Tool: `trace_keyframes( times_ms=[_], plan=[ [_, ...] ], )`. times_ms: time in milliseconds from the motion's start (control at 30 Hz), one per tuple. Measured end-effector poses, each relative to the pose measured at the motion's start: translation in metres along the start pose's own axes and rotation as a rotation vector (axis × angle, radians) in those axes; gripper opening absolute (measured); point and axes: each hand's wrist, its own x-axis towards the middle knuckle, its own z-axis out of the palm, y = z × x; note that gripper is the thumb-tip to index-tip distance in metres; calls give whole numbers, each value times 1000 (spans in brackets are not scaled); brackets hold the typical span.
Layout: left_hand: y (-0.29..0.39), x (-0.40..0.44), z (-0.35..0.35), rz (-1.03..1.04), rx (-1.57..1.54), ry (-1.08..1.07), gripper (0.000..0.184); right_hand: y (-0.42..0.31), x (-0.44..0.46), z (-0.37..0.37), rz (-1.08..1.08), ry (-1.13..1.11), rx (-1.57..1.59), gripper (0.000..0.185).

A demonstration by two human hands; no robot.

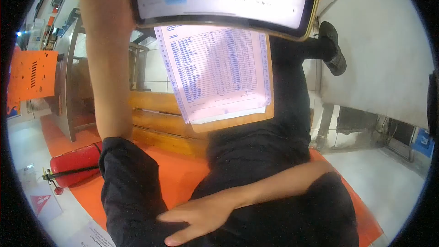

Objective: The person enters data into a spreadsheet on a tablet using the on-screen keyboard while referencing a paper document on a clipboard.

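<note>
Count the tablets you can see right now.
1: a black-bordered rectangular tablet with lit screen, at the top, cut off by the picture's edge. Others may be hidden.

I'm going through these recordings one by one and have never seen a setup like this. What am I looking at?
There is no machine here: it is a person with two bare hands. The one picture comes from a camera worn on their head, looking forward and down over their own body.

At the top is a tablet with its screen lit. The left forearm rises to its edge, but the fingers are not visible, so I cannot confirm the grip. The right hand holds nothing visible; it rests open on the dark clothing.

Below the tablet, a printed sheet lies on a board, near wooden slats. At the left, a red cylinder lies on its side.
</note>
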Motion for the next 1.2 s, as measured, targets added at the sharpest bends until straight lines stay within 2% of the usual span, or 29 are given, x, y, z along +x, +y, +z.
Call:
trace_keyframes(
  times_ms=[33,67,133,167,233,267,333,367,433,467,500,567,600,633,667,700,767,800,867,1033,1200],
  plan=[
    [-2,-2,-3,-48,-40,-8,69,-12,-7,-9,81,-143,-9,75],
    [-12,-7,-1,32,-39,5,70,-12,-9,-9,94,-151,-12,75],
    [-15,-16,-3,99,-39,26,71,-11,-10,-5,-29,34,-36,63],
    [-8,-21,-4,17,-105,11,72,-4,-6,3,-23,34,-37,63],
    [-13,-25,-7,1,-46,34,75,11,4,22,-333,529,20,49],
    [-16,-27,-8,-8,-17,45,76,13,3,21,-326,530,11,49],
    [-23,-39,-8,-115,2,90,80,3,-5,8,-50,243,135,38],
    [-33,-48,-13,-139,64,99,82,-5,-12,2,-42,249,128,38],
    [-47,-62,-9,-153,128,144,84,-32,-40,-15,-47,234,-223,27],
    [-46,-72,1,-145,127,178,84,-53,-61,-18,-178,462,-415,18],
    [-48,-82,2,-103,67,105,84,-73,-88,-18,-213,684,-595,17],
    [-48,-98,21,-110,4,139,88,-91,-132,-18,-280,1280,-828,30],
    [-50,-108,30,-134,-35,145,90,-96,-148,-21,-324,1606,-849,39],
    [-50,-115,41,-138,-49,141,90,-100,-159,-27,-361,1795,-807,48],
    [-50,-122,52,-185,-132,150,92,-104,-163,-33,-345,1831,-732,67],
    [-50,-128,61,-234,-214,159,94,-102,-163,-30,-338,1848,-732,67],
    [-56,-134,74,-236,-210,139,95,-90,-165,-30,-260,1557,-460,99],
    [-57,-136,82,-239,-193,131,95,-86,-170,-31,-253,1576,-456,99],
    [-59,-140,95,-288,-244,139,94,-81,-181,-36,-179,1623,-537,113],
    [-59,-142,111,-305,-210,168,93,-72,-198,-41,-177,1642,-615,109],
    [-61,-145,122,-332,-153,127,100,-65,-212,-37,-356,1611,-470,92]
  ],
)
